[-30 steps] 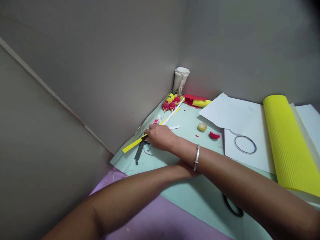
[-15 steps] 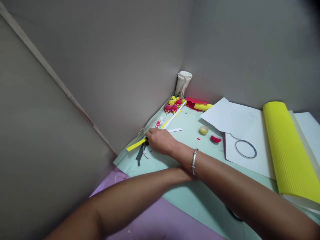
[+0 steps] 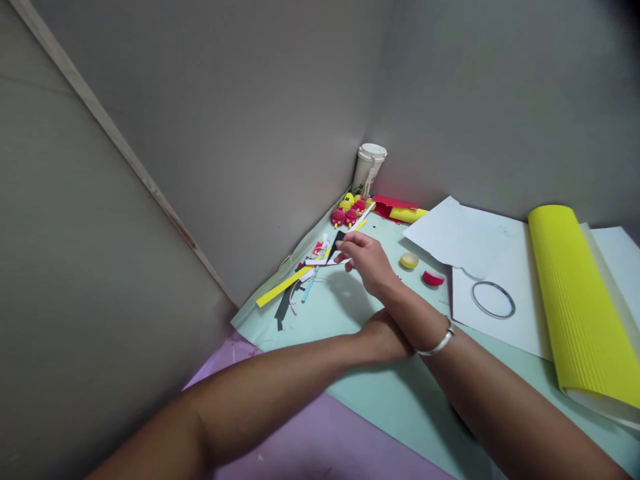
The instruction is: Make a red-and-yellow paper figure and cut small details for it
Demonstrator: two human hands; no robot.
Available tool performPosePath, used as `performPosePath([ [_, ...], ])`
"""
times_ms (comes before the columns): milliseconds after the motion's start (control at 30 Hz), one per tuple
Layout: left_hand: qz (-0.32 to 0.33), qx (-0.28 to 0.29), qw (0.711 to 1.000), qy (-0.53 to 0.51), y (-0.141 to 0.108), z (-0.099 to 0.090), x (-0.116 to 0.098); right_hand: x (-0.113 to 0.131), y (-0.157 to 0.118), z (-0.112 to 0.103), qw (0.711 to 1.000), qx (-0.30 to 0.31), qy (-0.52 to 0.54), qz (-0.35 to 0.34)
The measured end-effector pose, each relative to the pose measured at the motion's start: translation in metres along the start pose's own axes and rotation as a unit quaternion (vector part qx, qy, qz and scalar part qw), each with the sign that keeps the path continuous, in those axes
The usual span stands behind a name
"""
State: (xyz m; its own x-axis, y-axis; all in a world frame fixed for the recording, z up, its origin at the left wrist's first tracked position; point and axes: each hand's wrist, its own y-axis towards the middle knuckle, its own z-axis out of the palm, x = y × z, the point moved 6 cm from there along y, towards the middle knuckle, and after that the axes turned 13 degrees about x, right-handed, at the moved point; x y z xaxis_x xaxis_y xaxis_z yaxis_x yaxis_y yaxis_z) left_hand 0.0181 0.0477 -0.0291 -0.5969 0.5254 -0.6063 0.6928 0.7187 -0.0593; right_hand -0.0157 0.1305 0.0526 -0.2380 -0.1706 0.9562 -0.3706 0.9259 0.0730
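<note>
My right hand (image 3: 369,261) pinches a small black paper strip (image 3: 336,244) between thumb and fingertips, above the pile of scraps. Beneath it lie a long yellow strip (image 3: 280,289), a dark strip (image 3: 284,308), a thin blue stick (image 3: 309,285) and a white strip (image 3: 320,263). My left arm reaches across under the right forearm. Of my left hand (image 3: 384,338) only the back shows; its fingers are hidden behind the right wrist, which wears a silver bracelet.
Small red and yellow round figures (image 3: 346,212) sit by a white lidded cup (image 3: 370,167) in the corner. A yellow cap (image 3: 409,261) and red cap (image 3: 433,278) lie mid-table. Rightward are white sheets (image 3: 480,233), a ring (image 3: 493,299) and a yellow corrugated roll (image 3: 580,300).
My right hand has lifted from the scrap pile and moved right, the black paper strip now in its fingers. The blue stick has come into view. My left hand stays under the right arm.
</note>
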Motion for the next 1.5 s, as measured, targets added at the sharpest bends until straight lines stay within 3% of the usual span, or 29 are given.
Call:
performPosePath([
  [100,0.032,0.045,0.997,-0.057,0.003,0.001,-0.006,-0.001,-0.018,-0.02,0.996,-0.011,0.086,0.021],
  [167,0.017,0.068,0.985,-0.16,0.002,0.0,-0.003,-0.001,-0.037,-0.035,0.99,-0.022,0.134,0.03],
  [300,0.033,0.036,0.946,-0.321,-0.002,-0.011,-0.002,-0.013,-0.089,-0.062,0.959,-0.073,0.263,0.08],
  [367,0.035,0.02,0.926,-0.376,-0.001,-0.015,0.0,-0.023,-0.117,-0.074,0.955,-0.099,0.261,0.099],
  [467,-0.019,0.007,0.887,-0.461,0.001,-0.016,0.006,-0.042,-0.154,-0.085,0.958,-0.138,0.207,0.14],
  [567,-0.006,0.017,0.859,-0.511,0.002,-0.02,0.003,-0.06,-0.176,-0.086,0.964,-0.143,0.138,0.177],
  [767,0.011,0.038,0.871,-0.49,0.001,-0.023,-0.001,-0.07,-0.183,-0.074,0.977,-0.111,0.054,0.173],
  [933,-0.011,0.021,0.866,-0.5,0.004,-0.021,0.004,-0.072,-0.185,-0.073,0.979,-0.098,0.057,0.167],
  [1133,-0.044,0.01,0.86,-0.509,0.004,-0.021,0.009,-0.076,-0.188,-0.079,0.973,-0.127,0.099,0.164],
  [1500,-0.048,-0.026,0.858,-0.511,0.004,-0.024,0.011,-0.078,-0.191,-0.082,0.966,-0.172,0.135,0.139],
])
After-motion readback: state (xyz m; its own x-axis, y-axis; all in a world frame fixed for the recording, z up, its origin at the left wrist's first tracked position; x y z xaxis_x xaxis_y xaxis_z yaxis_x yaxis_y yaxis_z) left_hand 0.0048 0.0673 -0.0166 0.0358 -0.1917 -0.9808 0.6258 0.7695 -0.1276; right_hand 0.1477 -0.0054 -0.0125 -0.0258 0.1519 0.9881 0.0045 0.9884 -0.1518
